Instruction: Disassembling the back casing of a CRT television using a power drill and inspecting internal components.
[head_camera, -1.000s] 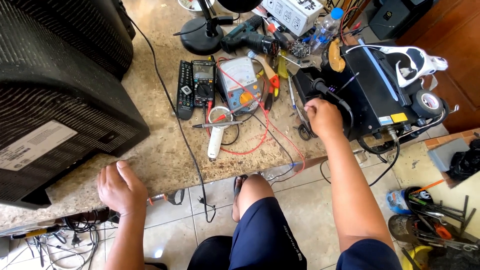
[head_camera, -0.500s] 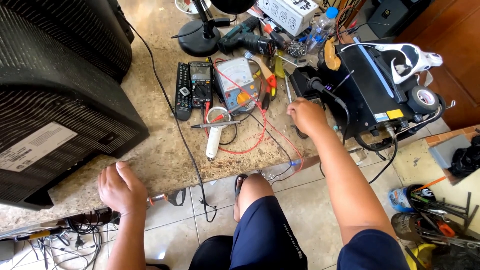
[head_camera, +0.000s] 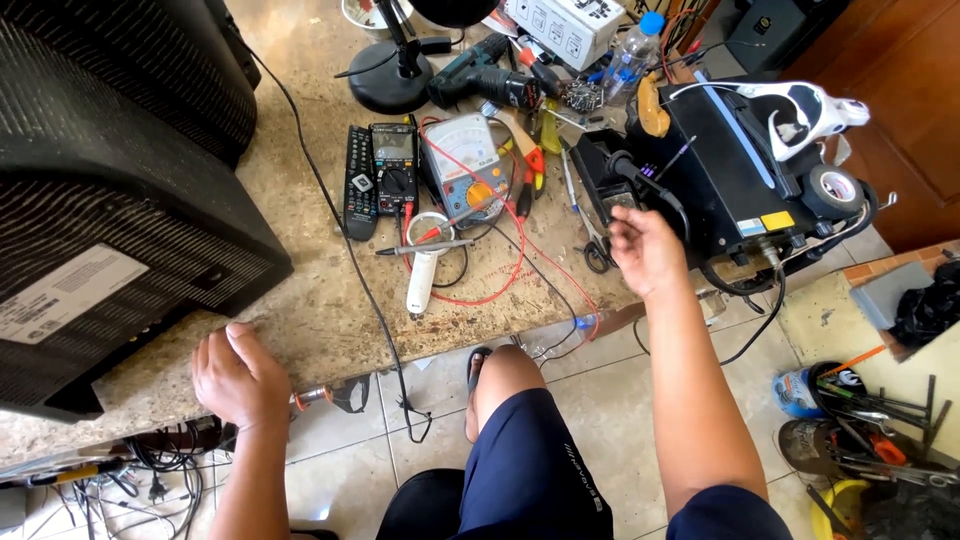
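Observation:
My left hand (head_camera: 238, 375) rests palm down on the front edge of the stone worktop (head_camera: 320, 300), beside a large black television (head_camera: 110, 200). My right hand (head_camera: 645, 248) hovers over the worktop's right side with fingers loosely apart and nothing in it. It is just in front of a black handpiece with a thick cable (head_camera: 640, 175) and a black box unit (head_camera: 730, 180). Scissors (head_camera: 592, 235) lie just left of my right hand. A white magnifier (head_camera: 425, 265) and an analog multimeter (head_camera: 465, 175) with red leads lie in the middle.
A black remote (head_camera: 360, 180), a digital multimeter (head_camera: 395, 175), a lamp base (head_camera: 390, 85), a cordless drill (head_camera: 490, 80), a plastic bottle (head_camera: 635, 50) and a white box (head_camera: 565, 25) sit at the back. Tape roll (head_camera: 830, 190) at right. Tools lie on the floor (head_camera: 860, 420).
My right hand has drawn back from the black box unit toward me and to the left. My left hand has stayed on the worktop edge.

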